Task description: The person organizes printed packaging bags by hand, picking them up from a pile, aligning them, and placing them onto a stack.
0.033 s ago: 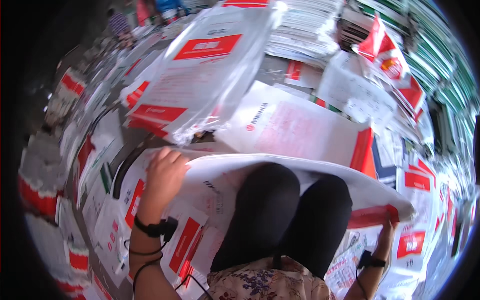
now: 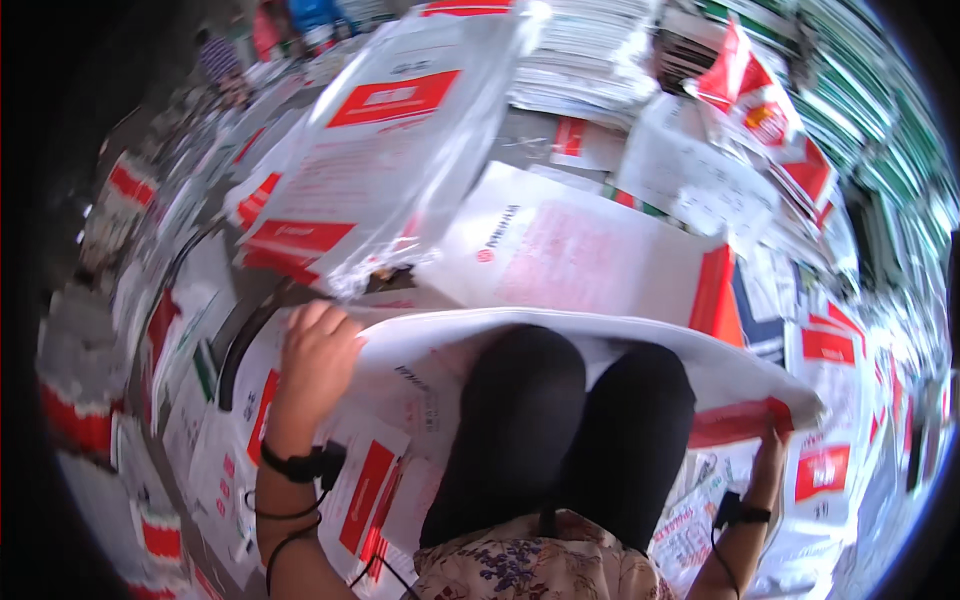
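Note:
A white woven sack [image 2: 600, 323] with a red band stretches across in front of my bent knees, its long top edge bowed. My left hand [image 2: 320, 345] grips the sack's left end, fingers curled over the edge. At the other end, by the red band, my right hand [image 2: 772, 440] holds the sack from below; its fingers are partly hidden. Just beyond lies a flat white sack [image 2: 590, 255] with faint red print and a red end. A clear-wrapped white and red bag [image 2: 385, 130] lies farther off to the left.
Tall stacks of flat sacks [image 2: 580, 60] stand at the back, with green-edged piles [image 2: 870, 100] at the right. A crumpled red and white sack [image 2: 755, 110] leans there. Loose sacks cover the floor around my legs. A person in a checked top [image 2: 218, 58] is far back left.
The whole view has shifted a little, so the surroundings sit slightly farther left. Both hands keep their hold on the sack.

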{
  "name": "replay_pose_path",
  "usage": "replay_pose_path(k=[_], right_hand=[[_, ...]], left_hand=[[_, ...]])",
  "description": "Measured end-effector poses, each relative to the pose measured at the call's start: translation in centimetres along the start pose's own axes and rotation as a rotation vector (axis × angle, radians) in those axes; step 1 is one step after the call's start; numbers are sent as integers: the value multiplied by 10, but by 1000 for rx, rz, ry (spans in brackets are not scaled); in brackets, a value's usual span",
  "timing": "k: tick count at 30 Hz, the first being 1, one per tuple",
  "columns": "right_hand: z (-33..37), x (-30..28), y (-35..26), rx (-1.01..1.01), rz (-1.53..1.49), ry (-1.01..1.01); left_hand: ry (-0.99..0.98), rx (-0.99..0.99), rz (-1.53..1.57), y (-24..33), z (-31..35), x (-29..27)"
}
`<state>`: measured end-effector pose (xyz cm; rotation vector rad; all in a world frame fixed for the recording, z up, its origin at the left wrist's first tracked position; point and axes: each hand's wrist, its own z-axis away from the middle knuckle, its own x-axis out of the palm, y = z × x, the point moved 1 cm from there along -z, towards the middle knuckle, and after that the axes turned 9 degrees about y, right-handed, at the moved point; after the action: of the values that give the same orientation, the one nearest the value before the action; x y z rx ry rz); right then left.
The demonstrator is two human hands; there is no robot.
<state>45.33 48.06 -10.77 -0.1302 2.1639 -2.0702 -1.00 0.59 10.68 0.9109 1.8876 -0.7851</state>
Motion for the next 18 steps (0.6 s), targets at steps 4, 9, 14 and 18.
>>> replay_pose_path(k=[4, 9, 14, 18], right_hand=[[-4, 5, -6, -22, 10, -57], [-2, 1, -5, 5, -55, 0], [0, 8, -6, 34, -39, -30], [-7, -3, -1, -16, 50, -91]], left_hand=[[55, -21, 202, -7, 8, 16], [-50, -134, 285, -18, 22, 26], [-195, -296, 164, -55, 59, 22], [-143, -301, 212, -22, 28, 14]])
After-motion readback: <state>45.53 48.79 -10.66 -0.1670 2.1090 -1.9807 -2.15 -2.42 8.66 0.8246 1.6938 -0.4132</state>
